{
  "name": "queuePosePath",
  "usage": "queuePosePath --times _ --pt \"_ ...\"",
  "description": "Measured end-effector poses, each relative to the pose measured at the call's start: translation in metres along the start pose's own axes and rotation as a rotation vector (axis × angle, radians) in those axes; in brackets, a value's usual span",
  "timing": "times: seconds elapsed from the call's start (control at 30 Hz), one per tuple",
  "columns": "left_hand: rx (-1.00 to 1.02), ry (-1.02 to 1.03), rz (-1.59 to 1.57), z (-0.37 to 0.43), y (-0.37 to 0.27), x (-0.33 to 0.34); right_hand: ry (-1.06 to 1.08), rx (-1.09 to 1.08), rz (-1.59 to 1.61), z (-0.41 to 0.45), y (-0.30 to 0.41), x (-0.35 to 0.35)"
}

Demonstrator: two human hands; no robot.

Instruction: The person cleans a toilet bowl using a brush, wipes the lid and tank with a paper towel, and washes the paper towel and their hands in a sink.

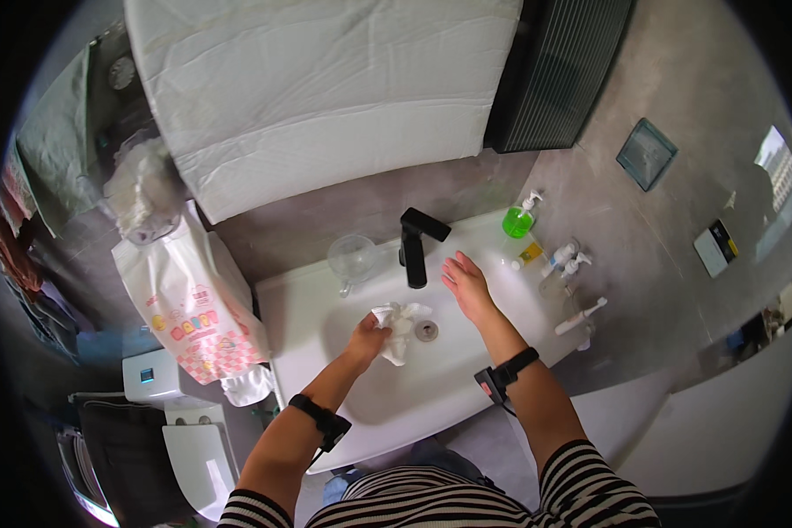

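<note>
A crumpled white cloth or tissue [398,330] is held in my left hand [368,338], over the basin of the white sink [402,396] and just left of the metal drain [426,330]. My right hand [465,284] holds nothing; its fingers are extended, right of the black faucet [416,247]. Whether water runs from the faucet I cannot tell. Behind the basin, left of the faucet, stands a clear plastic cup with a handle [352,257].
Along the sink's right side are a pump bottle of green liquid [518,222], a yellow tube [530,254], white pump bottles [561,257] and an electric toothbrush [581,317]. A printed white bag [198,310] hangs at the left, above a toilet [201,462].
</note>
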State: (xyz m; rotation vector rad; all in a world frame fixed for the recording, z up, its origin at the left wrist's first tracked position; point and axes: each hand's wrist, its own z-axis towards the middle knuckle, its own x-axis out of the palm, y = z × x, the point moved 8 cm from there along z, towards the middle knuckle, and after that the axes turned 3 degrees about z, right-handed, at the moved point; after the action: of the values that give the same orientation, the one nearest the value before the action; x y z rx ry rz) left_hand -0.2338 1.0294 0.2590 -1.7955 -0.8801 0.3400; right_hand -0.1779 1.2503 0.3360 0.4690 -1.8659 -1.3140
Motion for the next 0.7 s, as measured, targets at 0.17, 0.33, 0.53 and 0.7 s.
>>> queuePosePath --times 0.17,0.33,0.53,0.7 --pt "-0.12 -0.2 -0.074 0.048 0.025 0.015 0.331 0.035 0.159 0.04 0.046 0.037" --pt "-0.149 -0.195 -0.184 0.051 0.033 0.034 0.349 0.108 -0.138 0.045 0.014 -0.008" --pt "-0.114 -0.079 -0.416 0.068 0.059 0.039 0.393 0.398 -0.595 0.009 -0.135 -0.05" --pt "-0.157 -0.057 -0.568 0.077 0.074 0.048 0.68 0.064 -0.915 0.023 -0.168 -0.057"
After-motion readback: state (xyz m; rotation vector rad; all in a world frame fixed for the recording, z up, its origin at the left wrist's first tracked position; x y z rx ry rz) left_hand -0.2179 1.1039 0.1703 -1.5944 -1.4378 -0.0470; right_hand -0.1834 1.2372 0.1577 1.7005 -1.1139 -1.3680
